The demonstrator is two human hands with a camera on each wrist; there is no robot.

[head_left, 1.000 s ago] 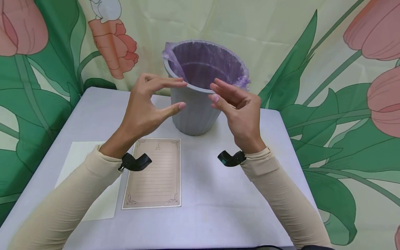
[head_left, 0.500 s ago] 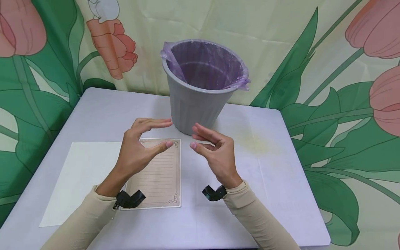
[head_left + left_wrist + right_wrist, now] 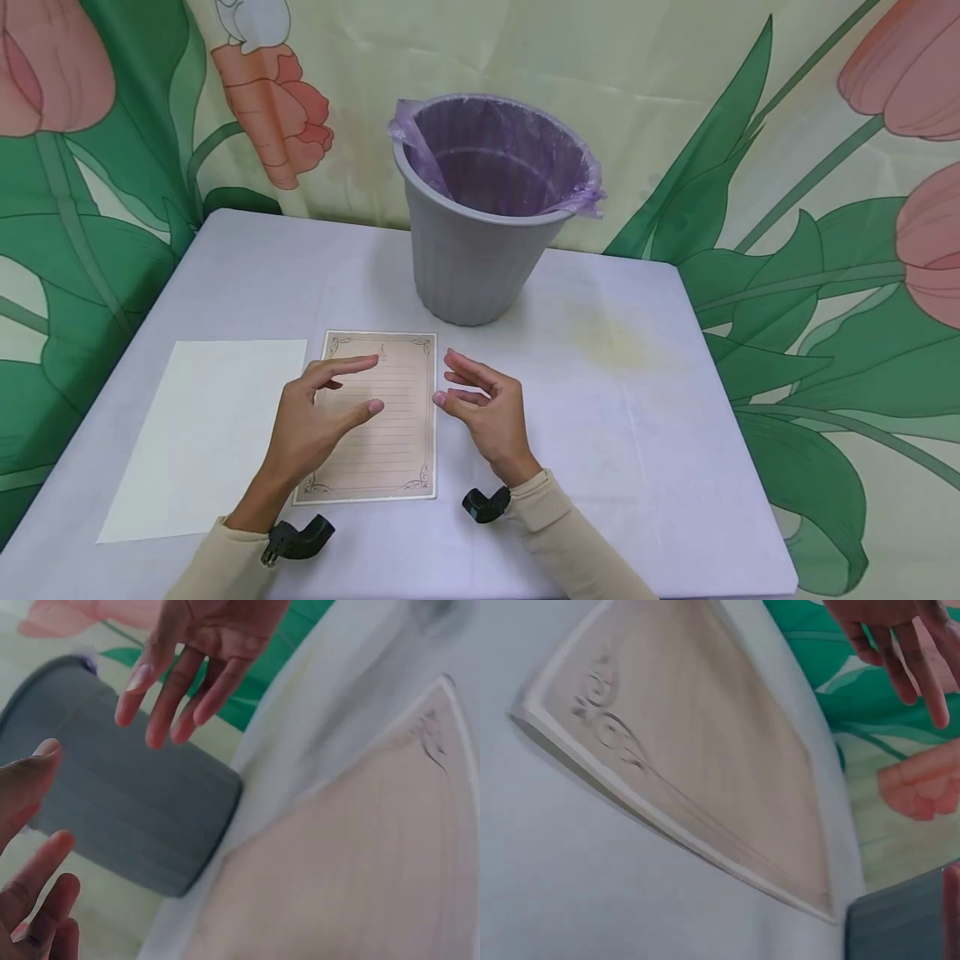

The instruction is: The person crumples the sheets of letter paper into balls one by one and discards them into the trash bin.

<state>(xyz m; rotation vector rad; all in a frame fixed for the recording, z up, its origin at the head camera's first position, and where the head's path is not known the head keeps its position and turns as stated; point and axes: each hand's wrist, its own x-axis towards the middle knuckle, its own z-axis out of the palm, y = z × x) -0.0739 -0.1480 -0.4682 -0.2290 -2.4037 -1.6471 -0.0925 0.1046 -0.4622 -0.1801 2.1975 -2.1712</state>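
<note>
My left hand (image 3: pixel 311 425) hovers over the left part of a tan lined sheet of stationery paper (image 3: pixel 397 442), thumb and fingers spread apart with nothing between them. Beyond that sheet's right edge, my right hand (image 3: pixel 495 417) is held in the air with loosely bent fingers and holds nothing. The sheet has a scrolled border and lies on the table; in the right wrist view its near edge lifts slightly. A plain white sheet of paper (image 3: pixel 202 433) lies to its left, partly behind my left forearm.
A grey bin (image 3: pixel 480 267) with a purple bag (image 3: pixel 585 196) lining it stands at the back of the table (image 3: pixel 637 467). A yellowish stain (image 3: pixel 611 337) marks the white cloth on the right. Behind hangs a curtain (image 3: pixel 675 83) printed with tulips.
Both hands have come back from in front of the bin, moving down and closer to me, toward the lined sheet. Bin and papers have stayed where they were.
</note>
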